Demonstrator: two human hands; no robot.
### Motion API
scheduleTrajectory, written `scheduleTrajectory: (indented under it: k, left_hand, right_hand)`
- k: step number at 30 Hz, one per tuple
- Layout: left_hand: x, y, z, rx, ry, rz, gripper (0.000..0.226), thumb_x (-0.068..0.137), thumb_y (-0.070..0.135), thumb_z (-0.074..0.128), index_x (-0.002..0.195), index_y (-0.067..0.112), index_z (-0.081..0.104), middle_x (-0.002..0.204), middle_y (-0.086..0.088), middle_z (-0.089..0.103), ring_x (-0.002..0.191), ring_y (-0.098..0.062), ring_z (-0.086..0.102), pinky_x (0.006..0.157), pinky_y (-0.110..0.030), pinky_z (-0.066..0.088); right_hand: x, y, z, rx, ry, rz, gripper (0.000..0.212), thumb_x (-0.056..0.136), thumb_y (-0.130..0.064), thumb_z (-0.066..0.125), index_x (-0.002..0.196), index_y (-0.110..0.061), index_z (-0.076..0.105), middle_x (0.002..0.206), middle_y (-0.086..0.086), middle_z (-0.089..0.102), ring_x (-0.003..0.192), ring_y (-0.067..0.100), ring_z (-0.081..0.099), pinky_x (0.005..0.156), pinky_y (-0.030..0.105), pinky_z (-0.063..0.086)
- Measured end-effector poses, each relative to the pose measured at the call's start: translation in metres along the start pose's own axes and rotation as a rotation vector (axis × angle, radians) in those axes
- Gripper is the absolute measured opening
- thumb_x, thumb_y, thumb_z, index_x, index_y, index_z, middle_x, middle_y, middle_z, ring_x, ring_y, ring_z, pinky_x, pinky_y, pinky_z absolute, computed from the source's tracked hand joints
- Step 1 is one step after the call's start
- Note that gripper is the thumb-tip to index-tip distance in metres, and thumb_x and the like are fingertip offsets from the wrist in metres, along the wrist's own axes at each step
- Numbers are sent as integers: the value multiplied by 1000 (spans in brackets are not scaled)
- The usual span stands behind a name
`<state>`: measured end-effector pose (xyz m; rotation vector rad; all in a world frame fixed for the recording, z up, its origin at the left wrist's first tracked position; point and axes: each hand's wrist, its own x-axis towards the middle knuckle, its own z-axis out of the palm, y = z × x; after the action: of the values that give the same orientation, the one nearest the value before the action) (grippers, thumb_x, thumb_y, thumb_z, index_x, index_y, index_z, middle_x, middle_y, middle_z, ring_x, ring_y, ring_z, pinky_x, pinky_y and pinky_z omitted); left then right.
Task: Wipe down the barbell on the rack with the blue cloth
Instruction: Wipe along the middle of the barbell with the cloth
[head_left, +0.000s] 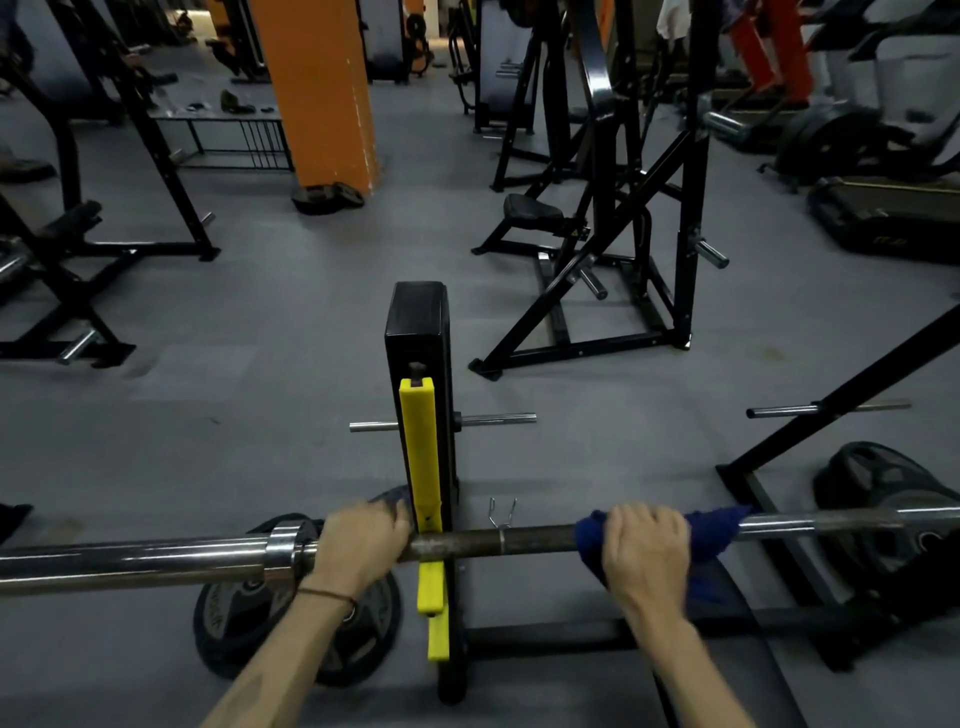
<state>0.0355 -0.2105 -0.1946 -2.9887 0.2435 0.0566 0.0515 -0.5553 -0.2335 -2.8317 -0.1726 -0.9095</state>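
Observation:
The barbell (498, 540) lies across the view, resting on the black rack upright with a yellow guard (422, 457). Its middle shaft is dark and worn, and its ends are shiny chrome. My left hand (361, 545) grips the bar just left of the yellow guard, beside the chrome collar. A blue cloth (711, 535) is wrapped around the bar to the right, and my right hand (647, 551) grips the cloth and the bar through it. Cloth ends stick out on both sides of that hand.
Black weight plates lie on the grey floor under the bar at left (244, 623) and right (883, 499). A spring clip (502, 512) sits on the bar. Black machines (613, 234) and an orange pillar (322, 93) stand beyond.

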Motion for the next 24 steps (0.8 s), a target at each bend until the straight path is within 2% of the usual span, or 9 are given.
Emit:
scheduleTrajectory:
  k: [2, 4, 6, 9, 12, 14, 17, 21, 24]
  left_hand:
    - [-14, 15, 4, -124, 161, -128, 15, 77, 21, 78, 69, 16, 68, 48, -1, 54, 35, -25, 52, 38, -25, 33]
    - [-19, 28, 9, -191, 255, -190, 29, 95, 28, 49, 73, 18, 64, 58, -2, 60, 50, -27, 58, 50, -35, 43]
    - [-29, 31, 16, -175, 381, -137, 32, 99, 26, 40, 81, 19, 65, 74, -3, 63, 68, -29, 59, 64, -42, 46]
    - [-45, 24, 22, -267, 395, -150, 35, 103, 32, 38, 101, 17, 70, 93, -1, 65, 88, -25, 57, 88, -43, 46]
    - [-49, 23, 31, -276, 424, -143, 43, 102, 31, 39, 128, 9, 65, 106, -3, 66, 97, -25, 58, 98, -45, 45]
    - [-45, 28, 30, -275, 442, -157, 44, 102, 31, 39, 131, 9, 64, 111, -5, 68, 100, -26, 59, 101, -47, 44]
    - [-40, 32, 31, -298, 474, -199, 45, 103, 33, 36, 122, 11, 70, 111, -5, 71, 98, -26, 62, 100, -48, 44]
    - [-36, 30, 36, -271, 545, -201, 42, 102, 31, 38, 108, 11, 75, 101, -4, 73, 89, -25, 63, 92, -46, 47]
    - [-35, 29, 39, -251, 631, -181, 40, 102, 30, 39, 93, 11, 73, 85, -4, 68, 75, -25, 59, 78, -42, 46]
  right_hand:
    - [-8, -68, 11, 107, 23, -63, 34, 101, -17, 39, 70, -18, 52, 68, 5, 44, 62, 25, 40, 66, 42, 29]
    - [-16, -134, 13, 227, -71, -132, 32, 104, -24, 42, 74, -22, 54, 72, 2, 51, 66, 26, 44, 68, 42, 32]
    - [-17, -163, 7, 269, -129, -175, 37, 108, -34, 36, 79, -24, 57, 76, 0, 55, 70, 24, 47, 72, 41, 37]
    - [-9, -110, 3, 221, -122, -232, 35, 107, -37, 38, 82, -23, 58, 77, -2, 55, 72, 23, 50, 75, 39, 39]
    - [-6, -18, -6, 148, -87, -136, 37, 106, -35, 40, 81, -18, 61, 76, 1, 53, 71, 28, 51, 76, 43, 42]
    - [-5, 6, -12, 118, -80, -11, 38, 105, -32, 37, 79, -18, 59, 75, 0, 52, 70, 27, 48, 78, 45, 44]
    - [-8, -47, -2, 114, -55, 109, 32, 99, -24, 39, 72, -19, 55, 71, 2, 51, 69, 23, 41, 78, 46, 42]
    - [-19, -137, 10, 203, -123, -70, 28, 103, -31, 40, 82, -25, 58, 80, -3, 55, 75, 19, 45, 82, 41, 41]
    - [-12, -106, 6, 198, -107, -230, 28, 104, -37, 44, 87, -22, 60, 81, -1, 56, 74, 22, 48, 76, 38, 40]
